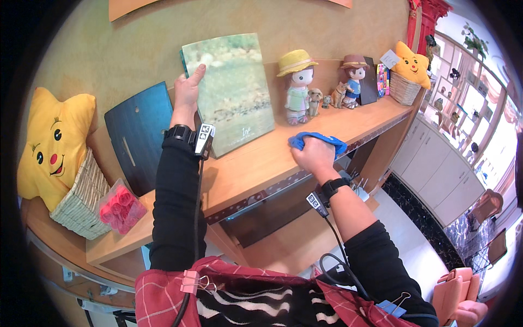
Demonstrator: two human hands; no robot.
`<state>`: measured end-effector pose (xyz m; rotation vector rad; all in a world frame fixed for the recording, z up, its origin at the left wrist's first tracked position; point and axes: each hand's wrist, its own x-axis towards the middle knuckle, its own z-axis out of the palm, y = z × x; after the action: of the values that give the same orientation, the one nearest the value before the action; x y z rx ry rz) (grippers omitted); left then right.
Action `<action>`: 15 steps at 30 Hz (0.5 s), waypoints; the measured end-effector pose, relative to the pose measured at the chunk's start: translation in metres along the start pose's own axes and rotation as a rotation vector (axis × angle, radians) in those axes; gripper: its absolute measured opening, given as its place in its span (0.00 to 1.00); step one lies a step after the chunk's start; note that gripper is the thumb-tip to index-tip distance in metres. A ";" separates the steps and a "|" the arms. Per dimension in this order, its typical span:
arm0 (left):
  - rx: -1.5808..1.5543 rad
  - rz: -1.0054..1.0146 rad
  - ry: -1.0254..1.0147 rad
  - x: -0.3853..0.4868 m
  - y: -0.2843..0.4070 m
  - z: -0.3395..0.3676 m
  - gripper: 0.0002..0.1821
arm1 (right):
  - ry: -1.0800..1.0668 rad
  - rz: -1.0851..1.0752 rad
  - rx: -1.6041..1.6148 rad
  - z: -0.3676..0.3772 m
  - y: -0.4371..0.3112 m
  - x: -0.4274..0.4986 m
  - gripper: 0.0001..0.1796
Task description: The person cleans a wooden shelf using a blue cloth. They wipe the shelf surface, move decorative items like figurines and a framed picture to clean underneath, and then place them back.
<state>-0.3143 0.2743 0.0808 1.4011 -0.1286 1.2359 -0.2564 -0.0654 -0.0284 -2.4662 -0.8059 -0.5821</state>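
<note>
My left hand (pixel 189 90) grips the left edge of a large pale green album (pixel 235 94), its thumb across the cover. The album stands nearly upright on a wooden shelf (pixel 249 167), in front of the wall, and its cover bears writing. In my right hand (pixel 314 157) is a bunched blue cloth (pixel 320 141), pressed near the shelf's front edge. Beyond the cloth stands a doll figurine in a yellow hat (pixel 300 88), beside a small dog figurine (pixel 314 101). A dark blue board (pixel 141 135) leans on the wall left of my left forearm.
At left, a yellow star plush (pixel 57 139) sits in a woven basket (pixel 81 200) beside a clear box of pink flowers (pixel 122 208). A second doll figurine (pixel 353 79) and another star plush (pixel 410 65) stand at the shelf's right end. White cabinets (pixel 433 167) are further right.
</note>
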 end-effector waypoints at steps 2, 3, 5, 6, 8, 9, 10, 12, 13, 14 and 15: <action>-0.011 0.022 0.005 0.001 -0.002 0.001 0.27 | 0.013 -0.003 0.001 0.001 0.000 0.000 0.17; -0.013 0.036 0.001 0.000 -0.001 0.003 0.27 | 0.010 -0.001 -0.004 0.001 0.000 0.001 0.17; 0.137 0.049 0.082 -0.002 0.005 0.008 0.26 | 0.013 0.002 -0.007 0.002 0.000 0.001 0.17; 0.226 0.044 0.128 -0.004 0.009 0.011 0.26 | 0.012 -0.004 -0.016 0.002 0.000 0.001 0.18; 0.405 0.074 0.192 -0.009 0.016 0.016 0.26 | -0.002 -0.010 -0.027 0.000 0.000 0.002 0.18; 0.500 0.085 0.226 -0.012 0.020 0.019 0.25 | -0.007 -0.021 -0.036 0.000 0.000 0.002 0.18; 0.587 0.097 0.259 -0.014 0.023 0.020 0.27 | -0.025 -0.029 -0.042 -0.001 0.000 0.002 0.18; 0.759 0.138 0.323 -0.016 0.027 0.022 0.30 | -0.033 -0.036 -0.041 -0.002 0.001 0.003 0.19; 0.801 0.118 0.352 -0.016 0.028 0.022 0.31 | -0.022 -0.037 -0.034 -0.002 0.001 0.003 0.20; 0.842 0.116 0.384 -0.015 0.029 0.021 0.33 | -0.012 -0.040 -0.027 -0.002 0.002 0.003 0.21; 0.878 0.092 0.418 -0.013 0.030 0.020 0.35 | -0.011 -0.038 -0.026 -0.002 0.002 0.003 0.21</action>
<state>-0.3293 0.2431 0.0964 1.8258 0.7260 1.7362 -0.2536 -0.0665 -0.0258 -2.4842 -0.8564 -0.5972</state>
